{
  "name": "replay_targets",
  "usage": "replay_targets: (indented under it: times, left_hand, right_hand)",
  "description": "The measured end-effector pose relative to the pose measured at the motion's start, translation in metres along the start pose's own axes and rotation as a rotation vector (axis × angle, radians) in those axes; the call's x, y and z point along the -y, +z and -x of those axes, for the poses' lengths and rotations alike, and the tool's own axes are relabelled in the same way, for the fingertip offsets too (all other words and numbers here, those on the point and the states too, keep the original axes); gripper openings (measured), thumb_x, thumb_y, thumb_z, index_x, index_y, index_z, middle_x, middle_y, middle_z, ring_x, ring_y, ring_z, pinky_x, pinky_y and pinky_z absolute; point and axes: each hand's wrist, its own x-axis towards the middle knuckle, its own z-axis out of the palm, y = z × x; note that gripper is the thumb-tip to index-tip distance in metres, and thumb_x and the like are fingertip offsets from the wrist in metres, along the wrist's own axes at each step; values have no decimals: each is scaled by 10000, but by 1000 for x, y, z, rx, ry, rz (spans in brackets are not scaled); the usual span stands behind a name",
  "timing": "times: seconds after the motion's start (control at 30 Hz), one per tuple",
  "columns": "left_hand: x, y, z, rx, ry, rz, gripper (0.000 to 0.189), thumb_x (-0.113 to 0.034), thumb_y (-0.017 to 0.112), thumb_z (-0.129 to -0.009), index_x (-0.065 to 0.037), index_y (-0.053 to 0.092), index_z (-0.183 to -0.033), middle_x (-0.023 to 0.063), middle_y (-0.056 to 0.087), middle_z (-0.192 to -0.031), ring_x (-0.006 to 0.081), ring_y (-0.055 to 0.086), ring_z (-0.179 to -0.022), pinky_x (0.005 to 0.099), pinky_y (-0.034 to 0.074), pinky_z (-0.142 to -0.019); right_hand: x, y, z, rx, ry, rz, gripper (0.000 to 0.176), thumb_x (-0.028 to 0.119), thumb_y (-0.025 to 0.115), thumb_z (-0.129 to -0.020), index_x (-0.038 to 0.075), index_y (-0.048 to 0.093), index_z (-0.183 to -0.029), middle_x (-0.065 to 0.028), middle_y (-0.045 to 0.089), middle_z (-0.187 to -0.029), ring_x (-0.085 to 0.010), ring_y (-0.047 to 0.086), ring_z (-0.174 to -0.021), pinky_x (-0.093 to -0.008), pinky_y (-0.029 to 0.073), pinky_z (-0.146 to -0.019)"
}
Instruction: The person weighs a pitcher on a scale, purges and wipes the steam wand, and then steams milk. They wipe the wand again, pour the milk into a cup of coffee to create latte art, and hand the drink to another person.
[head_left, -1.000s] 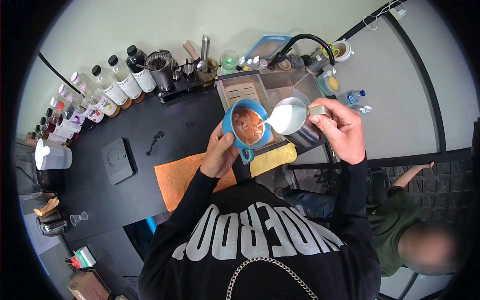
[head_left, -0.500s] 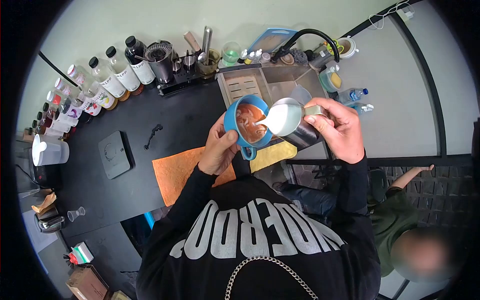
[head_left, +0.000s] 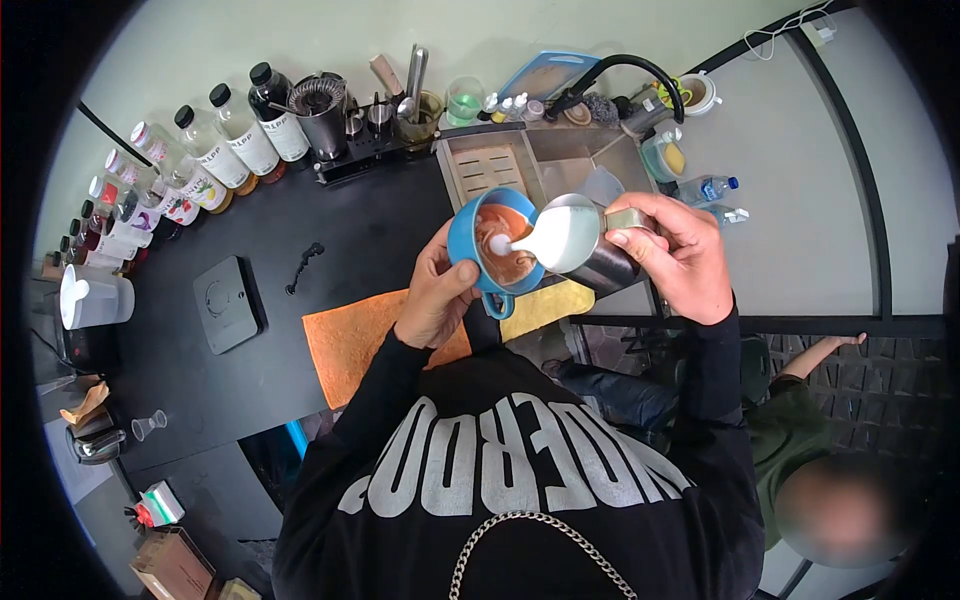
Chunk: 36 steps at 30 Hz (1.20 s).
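Note:
A blue cup with brown coffee in it is tilted in my left hand, whose fingers wrap round its side. Its handle points toward my body. My right hand grips the handle of a steel milk pitcher, tipped left with its spout at the cup's rim. White milk runs from the spout into the coffee and makes a pale patch on the surface. Below the cup, an orange cloth and a yellow cloth lie at the counter's front edge.
A sink with a black faucet lies beyond the cup. Several syrup bottles line the wall at the left. A flat black scale rests on the dark counter. Another person is at the lower right.
The white patch in the coffee has grown brighter and rounder near the spout. Both hands stay almost where they were, with the milk still flowing.

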Motion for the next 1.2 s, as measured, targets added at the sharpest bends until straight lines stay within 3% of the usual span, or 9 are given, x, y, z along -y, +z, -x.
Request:
replay_targets:
  times: [1.2]
  left_hand:
    - [10,-6,-1,83,5,172,866,-400,816,-861,21,366,-1470,160,591,-1342,232,655,-1197,374,581,-996]
  right_hand:
    - [7,-13,-1,12,4,39,178,53,710,-893,8,707,-1065,-58,671,-825,-91,578,-696,-249,461,-636]
